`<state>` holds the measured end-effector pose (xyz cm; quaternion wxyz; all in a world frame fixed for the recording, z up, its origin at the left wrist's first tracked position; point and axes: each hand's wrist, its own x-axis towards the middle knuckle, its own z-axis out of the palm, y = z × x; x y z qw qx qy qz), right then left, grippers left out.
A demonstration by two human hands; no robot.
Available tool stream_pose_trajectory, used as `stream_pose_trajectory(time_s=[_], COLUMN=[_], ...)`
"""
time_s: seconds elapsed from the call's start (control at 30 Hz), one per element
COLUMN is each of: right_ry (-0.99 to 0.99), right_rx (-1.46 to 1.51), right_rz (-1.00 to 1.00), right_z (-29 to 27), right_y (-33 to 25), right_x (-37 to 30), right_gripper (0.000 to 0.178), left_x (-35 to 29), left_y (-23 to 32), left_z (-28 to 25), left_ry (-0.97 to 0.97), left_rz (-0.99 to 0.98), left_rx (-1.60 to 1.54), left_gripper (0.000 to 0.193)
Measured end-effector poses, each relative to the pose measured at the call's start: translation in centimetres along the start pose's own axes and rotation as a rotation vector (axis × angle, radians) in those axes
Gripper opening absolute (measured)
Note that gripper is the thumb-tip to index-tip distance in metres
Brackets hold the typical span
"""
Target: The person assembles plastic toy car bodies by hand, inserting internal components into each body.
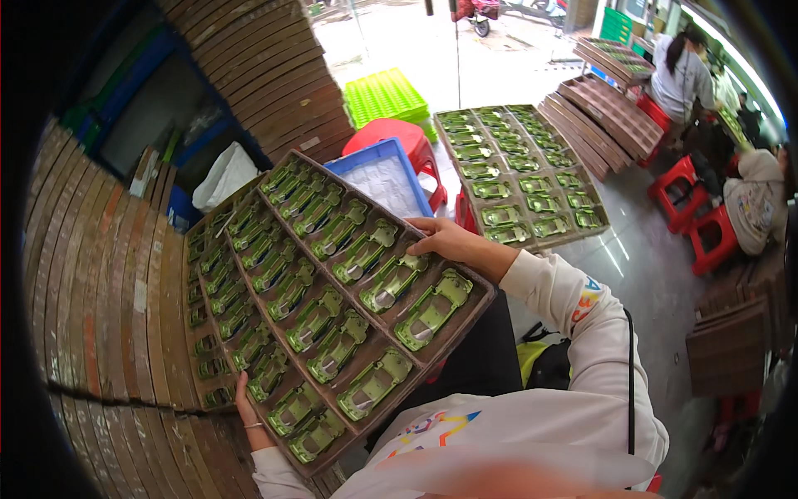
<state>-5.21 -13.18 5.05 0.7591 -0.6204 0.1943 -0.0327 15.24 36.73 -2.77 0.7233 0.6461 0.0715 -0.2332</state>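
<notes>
Both my hands hold a brown compartment tray (421, 363), tilted in front of me. Rows of green toy car body shells (434, 309) lie in its divided sections. My right hand (453, 243) grips the far right edge, its thumb over the rim near one shell. At the lower left edge, my left hand (248, 409) is closed on the rim, with part of its fingers hidden by the tray. Behind and left of the held tray, another brown tray (193, 353) with similar green shells is partly covered.
Tall stacks of brown trays (108, 283) line the left side. Ahead stand a blue tray (397, 155), a red stool (391, 130) and bright green plastic trays (386, 96). Another filled tray (568, 240) is to the right. A person (680, 75) sits farther off, near red stools (713, 239).
</notes>
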Motion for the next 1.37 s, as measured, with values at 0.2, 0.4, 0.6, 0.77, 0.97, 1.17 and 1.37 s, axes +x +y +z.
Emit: stream_pose_trajectory(time_s=[0.2,0.4,0.6,0.77,0.97,1.17,1.37], right_ry=[0.071,0.261,0.501,0.707,0.887,1.012,0.995], right_rx=[-0.062,0.000,-0.062,-0.178,-0.209,-0.200,-0.204], right_rz=[-0.052,-0.269,-0.328,-0.301,-0.269,-0.264,-0.177], right_z=[1.1,3.4,3.4,-1.4,-5.0,-9.7,-16.4], right_y=[1.4,5.0,7.7,10.7,13.1,14.6,14.9], right_x=[-3.5,-6.0,-8.3,-9.0,-6.1,-1.1,2.7], right_gripper=[0.066,0.065,0.064,0.064,0.060,0.060,0.063], left_x=[2.0,6.6,16.0,21.3,30.8,39.4,45.1], left_y=[0.6,1.7,0.9,-1.9,-5.7,-10.5,-15.3], left_z=[2.0,3.3,7.7,17.5,27.6,34.5,40.9], left_ry=[-0.135,-0.285,-0.501,-0.841,-0.982,-1.017,-0.985], left_rz=[0.044,-0.014,0.001,0.052,-0.019,-0.017,-0.026], left_rx=[-0.136,-0.198,-0.103,-0.263,-0.322,-0.306,-0.261], left_gripper=[0.034,0.033,0.038,0.043,0.047,0.050,0.051])
